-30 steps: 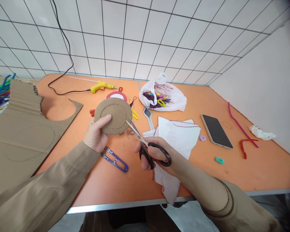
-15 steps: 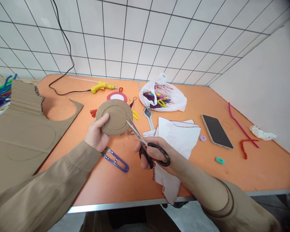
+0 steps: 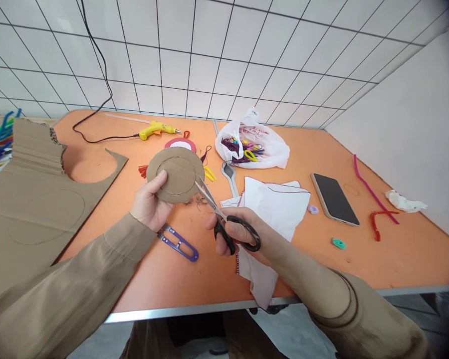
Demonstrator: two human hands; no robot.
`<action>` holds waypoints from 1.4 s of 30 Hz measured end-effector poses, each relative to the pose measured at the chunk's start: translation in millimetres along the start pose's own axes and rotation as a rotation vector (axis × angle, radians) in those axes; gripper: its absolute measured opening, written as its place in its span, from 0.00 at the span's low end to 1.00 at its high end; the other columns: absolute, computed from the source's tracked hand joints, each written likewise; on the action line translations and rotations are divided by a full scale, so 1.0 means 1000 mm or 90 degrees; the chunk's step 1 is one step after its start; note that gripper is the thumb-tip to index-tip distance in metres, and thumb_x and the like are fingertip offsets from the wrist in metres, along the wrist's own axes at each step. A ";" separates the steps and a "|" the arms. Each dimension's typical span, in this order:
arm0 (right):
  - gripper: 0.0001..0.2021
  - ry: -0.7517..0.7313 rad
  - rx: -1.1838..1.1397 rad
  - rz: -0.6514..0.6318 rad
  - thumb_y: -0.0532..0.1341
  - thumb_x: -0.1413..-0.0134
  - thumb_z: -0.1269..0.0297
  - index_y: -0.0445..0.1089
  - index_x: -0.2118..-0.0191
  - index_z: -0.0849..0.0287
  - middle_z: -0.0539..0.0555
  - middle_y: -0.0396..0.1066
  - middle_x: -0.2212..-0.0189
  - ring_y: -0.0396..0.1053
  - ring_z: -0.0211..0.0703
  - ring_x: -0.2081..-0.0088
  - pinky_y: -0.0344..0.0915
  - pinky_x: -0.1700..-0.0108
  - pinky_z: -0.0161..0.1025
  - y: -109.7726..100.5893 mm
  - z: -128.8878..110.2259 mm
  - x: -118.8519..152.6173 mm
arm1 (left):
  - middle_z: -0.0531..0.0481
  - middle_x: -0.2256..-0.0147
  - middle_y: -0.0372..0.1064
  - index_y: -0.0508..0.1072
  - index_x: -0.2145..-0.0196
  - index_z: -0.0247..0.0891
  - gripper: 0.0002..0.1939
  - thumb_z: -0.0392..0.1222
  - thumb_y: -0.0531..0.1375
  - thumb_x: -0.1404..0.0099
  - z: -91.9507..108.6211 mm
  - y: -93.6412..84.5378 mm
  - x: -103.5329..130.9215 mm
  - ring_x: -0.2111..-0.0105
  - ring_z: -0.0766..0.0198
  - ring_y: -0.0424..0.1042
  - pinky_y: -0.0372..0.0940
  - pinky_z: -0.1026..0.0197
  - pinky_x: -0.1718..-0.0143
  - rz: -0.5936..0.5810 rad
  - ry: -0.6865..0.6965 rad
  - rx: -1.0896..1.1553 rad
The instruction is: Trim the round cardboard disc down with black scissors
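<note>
My left hand (image 3: 152,202) grips a round cardboard disc (image 3: 179,174) by its lower left edge, thumb on top. A smaller circle is marked on the disc's face. In my right hand (image 3: 235,232) is a pair of scissors (image 3: 214,202) with black handles, the fingers through the loops. Its blades are slightly apart, and their tips are at the disc's right edge. Beneath the hands, a purple-handled thread snipper or cutter (image 3: 179,244) lies on the orange table (image 3: 142,294). White cloth (image 3: 275,204) with dark red stitched edges lies under and beyond my right hand.
At left is a large cardboard sheet (image 3: 33,199) with a round cut-out. A yellow glue gun (image 3: 157,129) with a cord lies at the back, near a plastic bag (image 3: 273,149) of craft bits. Rightward are a phone (image 3: 335,198), a red pipe cleaner (image 3: 376,227) and a green clip-like piece (image 3: 338,244).
The whole view has shifted slightly, with the table appearing a little higher. Both hands keep their grips, and the scissors stay at the disc's right edge.
</note>
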State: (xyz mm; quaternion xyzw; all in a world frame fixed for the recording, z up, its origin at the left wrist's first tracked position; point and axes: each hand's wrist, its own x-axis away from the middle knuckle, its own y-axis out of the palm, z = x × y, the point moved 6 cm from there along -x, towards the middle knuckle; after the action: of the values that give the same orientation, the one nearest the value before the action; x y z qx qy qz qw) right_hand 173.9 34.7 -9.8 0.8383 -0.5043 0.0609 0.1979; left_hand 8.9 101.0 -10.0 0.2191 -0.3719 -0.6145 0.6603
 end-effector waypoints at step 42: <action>0.19 -0.066 0.042 -0.004 0.68 0.57 0.50 0.69 0.71 0.63 0.52 0.72 0.83 0.64 0.35 0.83 0.55 0.81 0.31 -0.002 -0.009 -0.002 | 0.49 0.59 0.79 0.77 0.56 0.37 0.18 0.30 0.65 0.46 -0.008 0.005 0.008 0.54 0.57 0.74 0.70 0.62 0.60 -0.034 0.076 -0.046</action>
State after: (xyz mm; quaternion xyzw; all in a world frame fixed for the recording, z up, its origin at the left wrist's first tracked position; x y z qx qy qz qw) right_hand 175.7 41.0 -2.4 0.8478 -0.5093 0.0330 0.1440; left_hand 18.0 92.3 -9.1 0.2410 -0.3036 -0.6308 0.6722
